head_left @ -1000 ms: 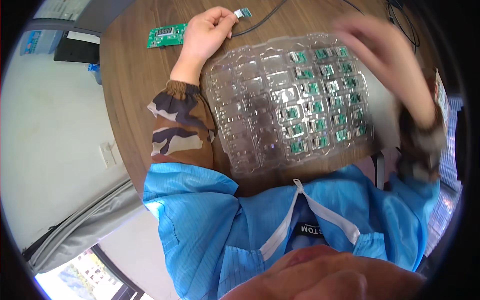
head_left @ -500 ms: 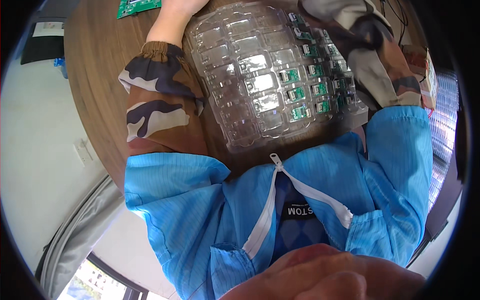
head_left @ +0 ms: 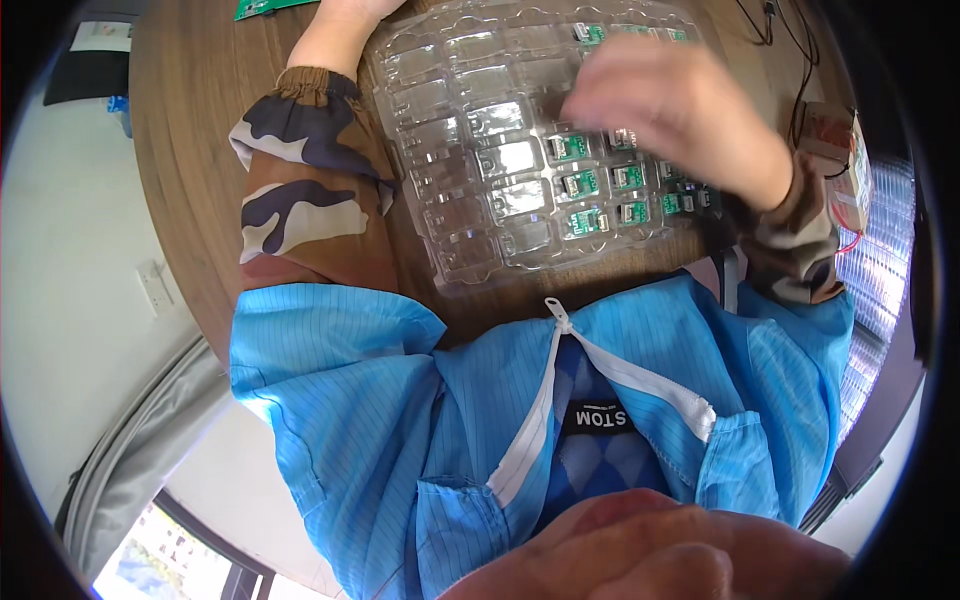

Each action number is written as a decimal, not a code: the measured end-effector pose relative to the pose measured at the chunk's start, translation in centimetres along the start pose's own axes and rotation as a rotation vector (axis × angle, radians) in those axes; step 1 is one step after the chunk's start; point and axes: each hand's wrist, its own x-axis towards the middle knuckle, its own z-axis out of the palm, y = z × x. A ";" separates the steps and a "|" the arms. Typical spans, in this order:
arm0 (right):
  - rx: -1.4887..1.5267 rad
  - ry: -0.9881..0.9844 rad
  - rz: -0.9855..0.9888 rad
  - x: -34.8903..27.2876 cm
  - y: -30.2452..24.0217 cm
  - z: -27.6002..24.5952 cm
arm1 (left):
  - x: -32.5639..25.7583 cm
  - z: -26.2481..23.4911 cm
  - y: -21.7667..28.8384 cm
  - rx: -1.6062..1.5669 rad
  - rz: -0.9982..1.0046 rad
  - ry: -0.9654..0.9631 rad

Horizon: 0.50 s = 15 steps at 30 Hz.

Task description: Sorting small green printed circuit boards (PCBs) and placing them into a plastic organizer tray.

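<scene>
A clear plastic blister tray (head_left: 440, 175) with rows of pockets lies on the table in front of me. Small green circuit boards (head_left: 580, 184) sit in several pockets on its right side, while the left-hand pockets hold none. My right hand (head_left: 670, 105) is over the right part of the tray, hiding some boards. Motion smears its curled fingers, so whether they hold anything does not show. At the top edge, my left hand (head_left: 352, 12) is beside the tray's far left corner, its fingers cut off by the frame. Left of it lies a larger green circuit board (head_left: 262, 7), partly in view.
The brown wooden table (head_left: 200, 160) curves round on the left. Black cables (head_left: 800, 50) run along the far right, near a box-shaped object with red wires (head_left: 840, 150). Stacked clear plastic trays (head_left: 875, 290) stand at the right edge.
My right hand has come back from beyond the top edge to over the tray's right part. My left hand has shifted slightly up, and the view has moved a little.
</scene>
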 end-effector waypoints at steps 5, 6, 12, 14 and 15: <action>-0.374 -0.119 -0.276 -0.3 -2.3 1.4 | 1.5 3.4 1.7 0.264 -0.156 0.086; -0.383 -0.118 -0.286 -0.3 -1.8 1.3 | 2.1 5.5 2.3 0.494 -0.270 0.148; -0.327 -0.193 -0.340 0.2 -1.5 0.6 | 6.0 12.6 4.5 1.371 -0.744 0.464; -0.305 -0.217 -0.356 0.7 -1.7 0.6 | 6.4 12.9 4.8 1.268 -0.811 0.500; -0.261 -0.237 -0.353 0.8 -1.8 0.4 | 6.5 13.6 5.0 1.269 -0.785 0.502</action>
